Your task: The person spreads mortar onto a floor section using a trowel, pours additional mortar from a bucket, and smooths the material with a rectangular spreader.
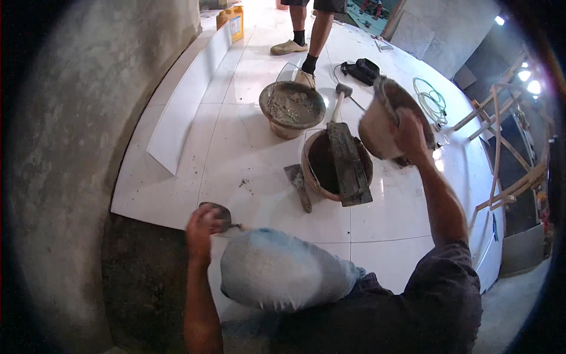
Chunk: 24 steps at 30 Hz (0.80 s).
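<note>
My left hand (201,229) grips a small trowel (218,212) low at the edge of the white floor tiles (259,153), beside a bare grey mortar bed (147,277). My right hand (410,135) is raised and holds a dirty round bucket (380,121) tilted on its side above the floor. Just left of it stands a brown bucket (321,168) with a long mortar-caked float (349,162) lying across its rim. A basin (292,106) of grey mortar sits farther back. My dusty knee (277,268) is between my arms.
A flat mortar-caked tool (298,187) and a mallet (341,97) lie by the buckets. Another person's legs (306,29) stand at the back. A white tile strip (183,109) leans on the rough wall (71,147). Also around: a yellow canister (231,20), black bag (361,69), green hose (430,100), wooden frame (507,147).
</note>
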Available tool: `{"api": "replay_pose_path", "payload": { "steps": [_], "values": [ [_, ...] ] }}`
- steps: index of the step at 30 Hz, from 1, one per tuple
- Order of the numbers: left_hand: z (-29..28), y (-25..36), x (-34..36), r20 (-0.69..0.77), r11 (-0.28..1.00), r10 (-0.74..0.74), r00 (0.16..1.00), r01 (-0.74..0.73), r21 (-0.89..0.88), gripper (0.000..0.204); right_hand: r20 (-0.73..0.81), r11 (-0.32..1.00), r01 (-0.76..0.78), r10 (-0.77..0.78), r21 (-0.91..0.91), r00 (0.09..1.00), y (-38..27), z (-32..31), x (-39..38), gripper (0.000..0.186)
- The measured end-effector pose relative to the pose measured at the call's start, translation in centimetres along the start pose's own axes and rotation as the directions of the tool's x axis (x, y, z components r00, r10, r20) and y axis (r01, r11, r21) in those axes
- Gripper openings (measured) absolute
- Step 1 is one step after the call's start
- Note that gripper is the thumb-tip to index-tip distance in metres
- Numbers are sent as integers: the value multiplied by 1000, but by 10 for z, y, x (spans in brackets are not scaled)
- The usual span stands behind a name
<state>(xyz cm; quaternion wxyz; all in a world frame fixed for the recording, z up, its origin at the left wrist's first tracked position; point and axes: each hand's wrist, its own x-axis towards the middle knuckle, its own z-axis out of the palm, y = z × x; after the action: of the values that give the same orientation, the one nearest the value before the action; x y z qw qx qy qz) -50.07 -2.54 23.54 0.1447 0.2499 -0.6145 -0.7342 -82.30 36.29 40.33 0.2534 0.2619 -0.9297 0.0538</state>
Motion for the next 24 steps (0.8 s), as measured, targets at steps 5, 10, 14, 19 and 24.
{"api": "replay_pose_path", "payload": {
  "steps": [5,10,14,19,24],
  "values": [
    [119,1,65,540,958,-282,793,205,201,48,174,997,-58,47,58,984,-25,-4,-58,11],
    [226,-23,88,750,958,-278,601,228,173,50,239,983,-136,103,125,966,-81,-23,-75,19],
    [272,-26,83,750,958,-209,628,-21,285,46,198,982,-172,155,73,968,-77,-32,-68,18],
    [276,-29,86,725,981,-147,673,7,193,31,83,984,-170,166,51,983,-55,-37,-69,18],
    [215,24,72,602,994,2,798,-66,84,25,-18,975,-173,177,140,984,-60,-39,-61,17]
  ]
}}
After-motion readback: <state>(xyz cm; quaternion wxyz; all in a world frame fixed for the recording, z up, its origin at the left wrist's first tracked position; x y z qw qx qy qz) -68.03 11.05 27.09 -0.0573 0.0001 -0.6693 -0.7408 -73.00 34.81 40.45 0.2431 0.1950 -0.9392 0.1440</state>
